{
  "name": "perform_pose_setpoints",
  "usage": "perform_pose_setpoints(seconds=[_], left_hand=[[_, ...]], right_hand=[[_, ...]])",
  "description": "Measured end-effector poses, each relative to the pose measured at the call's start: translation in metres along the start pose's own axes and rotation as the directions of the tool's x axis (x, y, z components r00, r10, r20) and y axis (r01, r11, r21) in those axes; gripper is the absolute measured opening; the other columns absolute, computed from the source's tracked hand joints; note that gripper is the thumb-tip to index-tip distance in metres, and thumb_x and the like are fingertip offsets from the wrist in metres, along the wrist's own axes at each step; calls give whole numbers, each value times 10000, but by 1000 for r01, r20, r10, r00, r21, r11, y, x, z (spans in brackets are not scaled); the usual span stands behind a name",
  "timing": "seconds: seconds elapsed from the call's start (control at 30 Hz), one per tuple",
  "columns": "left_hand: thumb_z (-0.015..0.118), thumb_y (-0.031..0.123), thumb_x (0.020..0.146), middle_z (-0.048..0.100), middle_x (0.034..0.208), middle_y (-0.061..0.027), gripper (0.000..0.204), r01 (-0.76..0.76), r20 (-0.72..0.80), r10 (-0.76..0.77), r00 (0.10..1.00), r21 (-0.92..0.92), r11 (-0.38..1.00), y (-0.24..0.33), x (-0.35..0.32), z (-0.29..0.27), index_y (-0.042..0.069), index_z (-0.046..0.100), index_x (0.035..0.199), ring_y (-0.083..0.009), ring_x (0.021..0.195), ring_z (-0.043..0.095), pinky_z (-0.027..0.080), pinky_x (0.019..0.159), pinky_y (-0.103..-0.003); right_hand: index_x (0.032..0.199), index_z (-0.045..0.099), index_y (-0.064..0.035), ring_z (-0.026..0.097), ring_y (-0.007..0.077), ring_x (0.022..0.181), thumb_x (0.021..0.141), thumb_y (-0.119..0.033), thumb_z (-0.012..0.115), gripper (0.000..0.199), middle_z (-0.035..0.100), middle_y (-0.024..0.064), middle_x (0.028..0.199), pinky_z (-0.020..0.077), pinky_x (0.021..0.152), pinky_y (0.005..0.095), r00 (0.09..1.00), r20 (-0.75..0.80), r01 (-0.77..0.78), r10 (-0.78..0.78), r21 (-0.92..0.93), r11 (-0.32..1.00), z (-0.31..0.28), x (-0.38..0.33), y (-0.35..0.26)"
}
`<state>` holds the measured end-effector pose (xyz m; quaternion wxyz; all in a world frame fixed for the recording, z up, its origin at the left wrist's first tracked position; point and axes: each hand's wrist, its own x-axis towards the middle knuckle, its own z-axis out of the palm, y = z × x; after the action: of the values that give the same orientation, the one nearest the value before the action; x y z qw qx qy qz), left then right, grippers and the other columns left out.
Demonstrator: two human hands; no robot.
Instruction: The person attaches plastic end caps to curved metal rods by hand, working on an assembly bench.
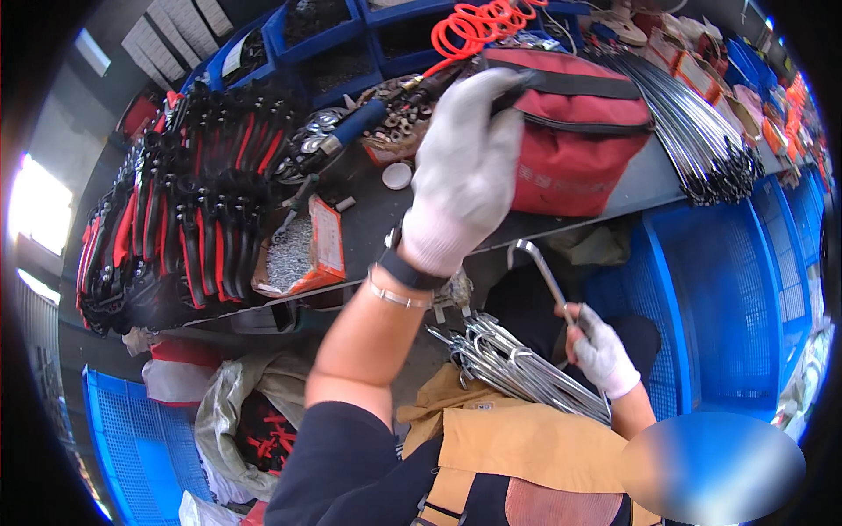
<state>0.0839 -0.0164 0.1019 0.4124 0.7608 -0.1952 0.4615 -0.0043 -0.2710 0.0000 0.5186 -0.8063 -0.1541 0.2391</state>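
My left hand, in a white glove, reaches up over the bench. Its fingers are curled around the black strap end at the upper left corner of a red zip bag, which stands on the bench top. Lower right, my right hand, in a glove with bare fingertips showing, is closed around a shiny metal rod with a hooked end. The hook points up and to the left. A bundle of similar bent metal rods lies across my lap on a tan apron.
Many red-and-black handled tools are stacked at left. Beside them stand a box of small screws and a white cap. Long metal rods lie right of the bag. Blue crates stand at right. A coiled orange hose hangs behind.
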Motion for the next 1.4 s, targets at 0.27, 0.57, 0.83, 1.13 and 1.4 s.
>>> perform_pose_setpoints(seconds=[0.27, 0.57, 0.83, 1.13, 1.4], left_hand=[[525, 247, 944, 527, 885, 22, 353, 683, 67, -797, 601, -560, 468, 6, -97, -37, 34, 487, 1223, -29, 705, 459, 390, 615, -177], [627, 88, 859, 589, 957, -40, 269, 695, -134, -702, 699, -102, 711, 0, -115, -37, 10, 556, 1106, -107, 866, 539, 452, 790, -252], [689, 77, 807, 575, 968, -54, 256, 523, -228, -510, 830, -4, 852, -2, -118, -26, 56, 584, 1039, -164, 873, 572, 465, 790, -273], [660, 77, 828, 593, 950, -91, 236, 290, -197, -248, 949, 227, 930, 9, -115, -14, 41, 591, 1051, -193, 828, 596, 486, 700, -285], [537, 228, 941, 560, 872, -13, 307, 685, 349, -775, 527, -714, 144, 39, -113, 5, 24, 517, 1170, -43, 623, 445, 358, 531, -189]], right_hand=[[1294, 474, -70, 581, 408, 653, 793, -4, 500, 505, 589, 243, 703, 455, 595, 462, 934, -108, 251, -341, -481, 840, 15, 61, -51], [1303, 470, -67, 596, 354, 618, 836, -22, 490, 470, 574, 213, 670, 460, 581, 412, 921, -110, 221, -374, -644, 732, 24, 72, -33], [1338, 439, -48, 465, 69, 490, 925, -85, 424, 415, 465, -6, 548, 392, 496, 223, 999, 30, 27, -32, 166, 986, 10, 21, -99], [1337, 438, -35, 460, 67, 498, 932, -101, 418, 411, 481, 8, 577, 389, 497, 218, 1000, 1, -22, 22, 252, 968, 7, 13, -87], [1336, 441, -34, 445, 70, 496, 928, -97, 430, 414, 477, 1, 579, 381, 495, 220, 997, -71, 36, -25, 154, 987, 6, 0, -70]])
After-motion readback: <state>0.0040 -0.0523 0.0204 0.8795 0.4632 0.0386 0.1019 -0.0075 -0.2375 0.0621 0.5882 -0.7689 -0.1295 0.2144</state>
